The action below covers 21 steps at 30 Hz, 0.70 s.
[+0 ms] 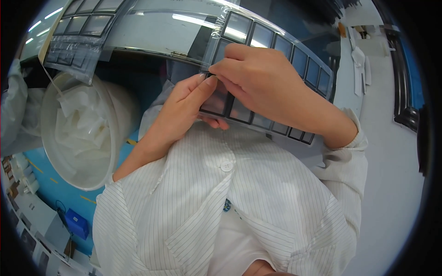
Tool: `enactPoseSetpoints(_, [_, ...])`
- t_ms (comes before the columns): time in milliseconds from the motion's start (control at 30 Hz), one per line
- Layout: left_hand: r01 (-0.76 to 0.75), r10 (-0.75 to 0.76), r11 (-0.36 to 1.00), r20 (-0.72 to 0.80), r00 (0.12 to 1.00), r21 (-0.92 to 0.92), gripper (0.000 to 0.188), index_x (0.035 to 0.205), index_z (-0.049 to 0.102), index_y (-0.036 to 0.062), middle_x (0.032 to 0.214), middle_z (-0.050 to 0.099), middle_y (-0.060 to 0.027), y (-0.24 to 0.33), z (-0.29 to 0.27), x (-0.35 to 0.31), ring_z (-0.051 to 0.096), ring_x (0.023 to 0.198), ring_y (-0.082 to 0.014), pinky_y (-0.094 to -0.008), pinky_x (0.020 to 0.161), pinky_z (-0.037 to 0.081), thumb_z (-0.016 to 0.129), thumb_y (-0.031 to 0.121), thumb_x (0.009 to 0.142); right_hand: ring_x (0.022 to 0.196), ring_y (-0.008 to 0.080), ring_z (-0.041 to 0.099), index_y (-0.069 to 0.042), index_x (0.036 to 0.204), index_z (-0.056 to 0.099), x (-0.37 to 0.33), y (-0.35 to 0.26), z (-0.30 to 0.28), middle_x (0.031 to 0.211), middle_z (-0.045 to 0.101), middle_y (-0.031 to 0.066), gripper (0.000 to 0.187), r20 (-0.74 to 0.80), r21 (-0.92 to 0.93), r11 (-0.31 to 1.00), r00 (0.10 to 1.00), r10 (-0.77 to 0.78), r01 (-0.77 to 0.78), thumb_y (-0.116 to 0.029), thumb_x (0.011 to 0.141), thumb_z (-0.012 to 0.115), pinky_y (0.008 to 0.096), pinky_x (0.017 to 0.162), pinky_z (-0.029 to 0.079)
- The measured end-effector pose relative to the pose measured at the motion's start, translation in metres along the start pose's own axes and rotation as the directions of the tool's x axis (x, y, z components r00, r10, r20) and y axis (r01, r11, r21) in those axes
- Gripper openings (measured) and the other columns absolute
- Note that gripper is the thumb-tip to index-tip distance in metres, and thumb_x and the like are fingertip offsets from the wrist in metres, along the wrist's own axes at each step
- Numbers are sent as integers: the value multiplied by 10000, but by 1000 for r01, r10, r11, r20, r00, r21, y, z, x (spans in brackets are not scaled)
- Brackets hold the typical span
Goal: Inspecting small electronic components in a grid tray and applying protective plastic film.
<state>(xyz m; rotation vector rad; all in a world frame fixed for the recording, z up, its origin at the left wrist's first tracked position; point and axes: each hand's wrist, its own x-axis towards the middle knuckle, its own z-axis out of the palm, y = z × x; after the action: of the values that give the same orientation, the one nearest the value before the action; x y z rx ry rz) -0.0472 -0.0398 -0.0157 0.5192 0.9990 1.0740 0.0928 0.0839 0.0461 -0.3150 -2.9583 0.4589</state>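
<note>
A clear plastic sheet or tray with rows of black-framed rectangular pieces (284,44) lies tilted in front of me, its near edge over the table's edge. My left hand (186,99) grips its near left corner, thumb on top and fingers showing through from underneath. My right hand (258,73) reaches across the rows with fingertips pinched together at the left edge, close to my left thumb. Whatever lies between the right fingertips is hidden or too small to make out.
Another wrapped sheet of black-framed pieces (76,43) overhangs the table at the far left. Below it stands a white bin (48,131) holding crumpled translucent film (87,122). A blue box (77,223) is at the lower left. Black bundled items (317,11) lie at the back right.
</note>
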Motion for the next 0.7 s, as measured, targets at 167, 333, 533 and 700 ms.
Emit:
enactPoseSetpoints(167, [-11, 12, 1000, -26, 1000, 14, 402, 1070, 599, -4, 847, 704, -146, 0, -1, -1, 680, 609, -185, -225, 527, 512, 423, 354, 1027, 677, 256, 626, -40, 930, 677, -1, -2, -4, 780, 585, 73, 146, 42, -9, 999, 998, 44, -43, -36, 785, 682, 342, 574, 492])
enactPoseSetpoints(333, [13, -12, 1000, -66, 998, 21, 431, 1060, 614, -39, 831, 704, -170, 6, 1, -6, 670, 589, -190, -240, 536, 508, 438, 352, 1017, 671, 251, 625, -46, 926, 688, -17, 3, -9, 786, 594, 69, 136, 60, 20, 996, 994, 91, -92, -34, 791, 678, 338, 574, 490])
enactPoseSetpoints(533, [20, -18, 998, -48, 999, 56, 401, 1030, 595, -36, 841, 707, -178, 8, -1, -7, 678, 620, -185, -246, 560, 520, 436, 332, 1022, 655, 234, 620, -50, 924, 697, -36, 6, -12, 794, 607, 64, 138, 11, 99, 987, 992, 128, -129, -28, 787, 694, 327, 569, 484])
enactPoseSetpoints(700, [15, -11, 999, -111, 994, 38, 427, 1018, 621, -52, 808, 706, -190, 5, 0, -5, 664, 553, -194, -240, 488, 503, 460, 343, 1013, 642, 226, 616, -57, 925, 707, -51, 7, -19, 768, 601, 61, 155, 19, 97, 980, 985, 171, -172, -21, 774, 711, 319, 558, 479])
